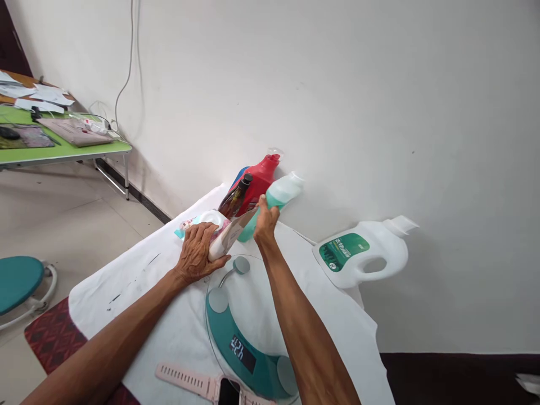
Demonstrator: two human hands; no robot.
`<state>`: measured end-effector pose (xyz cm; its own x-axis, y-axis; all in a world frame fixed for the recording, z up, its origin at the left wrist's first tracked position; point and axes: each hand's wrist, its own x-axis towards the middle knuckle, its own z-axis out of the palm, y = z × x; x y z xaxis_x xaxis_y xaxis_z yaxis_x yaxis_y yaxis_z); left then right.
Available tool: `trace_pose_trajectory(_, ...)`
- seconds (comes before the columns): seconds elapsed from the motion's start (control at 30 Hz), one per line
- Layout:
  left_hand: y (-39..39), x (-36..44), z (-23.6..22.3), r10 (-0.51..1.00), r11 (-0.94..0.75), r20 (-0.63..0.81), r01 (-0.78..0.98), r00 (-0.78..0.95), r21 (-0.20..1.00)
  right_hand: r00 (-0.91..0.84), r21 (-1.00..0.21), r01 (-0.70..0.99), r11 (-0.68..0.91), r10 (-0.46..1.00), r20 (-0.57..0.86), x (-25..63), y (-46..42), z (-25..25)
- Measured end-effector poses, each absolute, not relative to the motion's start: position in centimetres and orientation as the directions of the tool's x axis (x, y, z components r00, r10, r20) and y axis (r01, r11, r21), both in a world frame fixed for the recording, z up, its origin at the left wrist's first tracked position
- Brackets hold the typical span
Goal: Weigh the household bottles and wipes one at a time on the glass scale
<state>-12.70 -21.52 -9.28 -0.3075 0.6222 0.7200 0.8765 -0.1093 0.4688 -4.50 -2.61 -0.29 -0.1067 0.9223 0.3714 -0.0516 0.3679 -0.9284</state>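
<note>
My left hand (198, 250) grips a soft pack of wipes (211, 218), with a white lid and pink and light-blue print. Its fingers lie over the pack and its thumb is below. Along the pack's right side runs a flat white and brownish edge (232, 232), reaching up to my right hand (266, 220). That hand is closed, right in front of a green bottle (284, 190) with a white cap; whether it grips the bottle or the edge I cannot tell. Beneath both hands lies a glass scale (225, 318) with a lit display.
A dark brown bottle (234, 198) and a red bottle (264, 173) stand against the wall. To the right leans a white detergent jug (379, 242). A pink-strapped watch (185, 379) lies near the front. At left are a green table (63, 153) and a teal stool (21, 284).
</note>
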Motion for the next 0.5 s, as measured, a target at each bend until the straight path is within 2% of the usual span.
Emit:
trace_pose_trajectory(0.23,-21.5,-12.7,-9.4,0.612,-0.109,0.729,0.880,-0.307,0.462,0.236,-0.935,-0.086,0.344,0.919,0.317,0.6,-1.7,1.5)
trace_pose_trajectory(0.4,-21.4,-12.6,-9.3,0.573,-0.117,0.775,0.909,-0.268,0.401,0.267,-0.938,-0.161,0.308,0.928,0.259,4.8,-0.2,2.9)
trace_pose_trajectory(0.5,-21.4,-12.8,-9.3,0.581,-0.086,0.771,0.923,-0.259,0.375,0.222,-0.923,-0.189,0.336,0.930,0.293,7.3,-0.9,3.9)
